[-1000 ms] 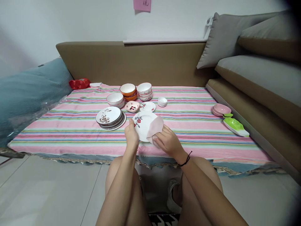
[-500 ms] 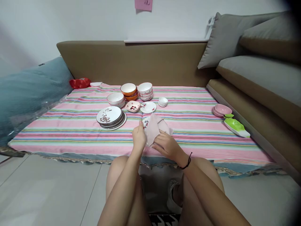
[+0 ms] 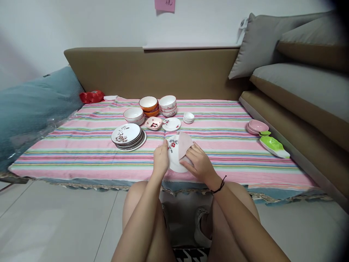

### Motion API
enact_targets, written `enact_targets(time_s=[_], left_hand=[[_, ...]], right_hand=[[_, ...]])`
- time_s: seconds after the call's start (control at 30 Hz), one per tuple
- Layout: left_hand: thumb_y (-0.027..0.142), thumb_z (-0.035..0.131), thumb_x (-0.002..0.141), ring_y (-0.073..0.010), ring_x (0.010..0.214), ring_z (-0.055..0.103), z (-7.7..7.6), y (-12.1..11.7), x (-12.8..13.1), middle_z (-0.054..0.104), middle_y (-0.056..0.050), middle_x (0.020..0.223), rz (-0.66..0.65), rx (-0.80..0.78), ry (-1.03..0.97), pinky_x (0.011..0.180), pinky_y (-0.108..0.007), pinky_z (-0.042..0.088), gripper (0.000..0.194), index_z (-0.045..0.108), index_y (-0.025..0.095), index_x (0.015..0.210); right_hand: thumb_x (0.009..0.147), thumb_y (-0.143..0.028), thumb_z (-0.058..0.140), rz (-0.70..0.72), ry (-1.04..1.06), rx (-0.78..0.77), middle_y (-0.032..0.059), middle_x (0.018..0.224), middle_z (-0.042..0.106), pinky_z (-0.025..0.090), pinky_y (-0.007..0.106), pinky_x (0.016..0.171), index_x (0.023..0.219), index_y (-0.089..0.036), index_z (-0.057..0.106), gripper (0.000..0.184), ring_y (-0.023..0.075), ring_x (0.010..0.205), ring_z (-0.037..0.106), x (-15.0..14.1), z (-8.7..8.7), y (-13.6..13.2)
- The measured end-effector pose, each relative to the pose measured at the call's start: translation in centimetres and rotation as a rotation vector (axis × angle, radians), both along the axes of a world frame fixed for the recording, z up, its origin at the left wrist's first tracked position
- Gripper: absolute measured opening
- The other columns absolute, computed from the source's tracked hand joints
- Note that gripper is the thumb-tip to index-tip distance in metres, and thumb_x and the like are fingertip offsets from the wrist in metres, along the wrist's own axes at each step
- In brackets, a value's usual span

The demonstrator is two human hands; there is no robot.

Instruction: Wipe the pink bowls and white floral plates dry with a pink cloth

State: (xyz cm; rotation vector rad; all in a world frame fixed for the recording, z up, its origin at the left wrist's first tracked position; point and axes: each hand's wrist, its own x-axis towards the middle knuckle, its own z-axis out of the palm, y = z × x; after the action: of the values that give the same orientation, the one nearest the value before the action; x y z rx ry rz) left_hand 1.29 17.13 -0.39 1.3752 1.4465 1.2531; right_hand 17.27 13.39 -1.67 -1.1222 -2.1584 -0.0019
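Observation:
My left hand point(image 3: 160, 159) grips the left edge of a white plate point(image 3: 174, 164) with red flowers and grey leaves, thumb up along the rim. The plate is tilted toward me above the front of the striped cloth. Against its right side, my right hand point(image 3: 198, 160) holds a pale pink cloth point(image 3: 184, 142), fingers curled over it; part of the cloth is hidden under the fingers. Just beyond the plate lie small white oval plates point(image 3: 171, 124) with a flower print and a square pink dish point(image 3: 153, 123).
Left of my hands stands a stack of dark-rimmed plates point(image 3: 125, 134). Behind are white bowls point(image 3: 133, 114), orange bowls point(image 3: 148, 103), flowered bowls point(image 3: 168, 103) and tiny white dishes point(image 3: 188, 116). Pink bowls point(image 3: 257, 126) and a green dish point(image 3: 273, 145) lie far right beside stacked cushions point(image 3: 297, 83).
The pink cloth has shifted to the right with my right hand and folded smaller, so more of the plate's white face and red flowers shows. My left hand keeps its grip.

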Motion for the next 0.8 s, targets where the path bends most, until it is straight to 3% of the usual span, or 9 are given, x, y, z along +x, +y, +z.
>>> enact_targets(time_s=[0.13,0.37,0.5,0.63,0.8], left_hand=[[0.041,0.038,0.090,-0.0151,0.051,0.040,0.0,-0.4,0.7,0.048,-0.001,0.050,-0.070,0.025,0.038,0.052,-0.028,0.026,0.047,0.042,0.020,0.049],[0.051,0.037,0.088,-0.0130,0.050,0.034,-1.1,0.3,0.0,0.041,0.001,0.048,0.128,-0.021,-0.041,0.049,-0.028,0.023,0.051,0.037,0.021,0.048],[0.060,0.040,0.083,-0.0123,0.050,0.036,-1.3,1.1,-0.7,0.046,0.001,0.052,0.265,-0.049,-0.203,0.050,-0.026,0.028,0.051,0.048,0.018,0.056],[0.066,0.046,0.078,-0.0126,0.054,0.043,-0.8,1.3,-1.0,0.054,-0.001,0.060,0.299,0.008,-0.304,0.052,-0.025,0.034,0.053,0.057,0.014,0.069],[0.069,0.048,0.074,-0.0130,0.053,0.044,-0.7,1.3,-1.1,0.055,-0.002,0.058,0.257,-0.012,-0.323,0.050,-0.025,0.036,0.055,0.055,0.015,0.065]], right_hand=[[0.089,-0.043,0.049,0.109,0.019,-0.041,0.0062,0.079,0.055,0.040,0.045,0.093,0.082,-0.018,0.054,0.026,0.0216,0.083,0.048,-0.7,-0.2,-0.3],[0.089,-0.037,0.050,0.283,0.058,-0.068,0.0039,0.078,0.056,0.038,0.042,0.098,0.075,-0.020,0.054,0.023,0.0185,0.082,0.049,-1.4,0.0,-0.6],[0.090,-0.035,0.049,0.219,0.078,-0.004,0.0015,0.068,0.051,0.038,0.042,0.100,0.067,-0.020,0.050,0.028,0.0169,0.077,0.047,-0.8,0.3,-0.4],[0.092,-0.029,0.045,0.094,0.048,0.042,0.0011,0.068,0.052,0.036,0.044,0.103,0.067,-0.020,0.050,0.027,0.0161,0.078,0.049,-0.1,0.4,-0.1],[0.091,-0.030,0.047,-0.034,-0.010,0.077,0.0083,0.097,0.061,0.029,0.051,0.108,0.078,-0.019,0.056,0.020,0.0235,0.110,0.049,0.2,0.4,-0.1]])
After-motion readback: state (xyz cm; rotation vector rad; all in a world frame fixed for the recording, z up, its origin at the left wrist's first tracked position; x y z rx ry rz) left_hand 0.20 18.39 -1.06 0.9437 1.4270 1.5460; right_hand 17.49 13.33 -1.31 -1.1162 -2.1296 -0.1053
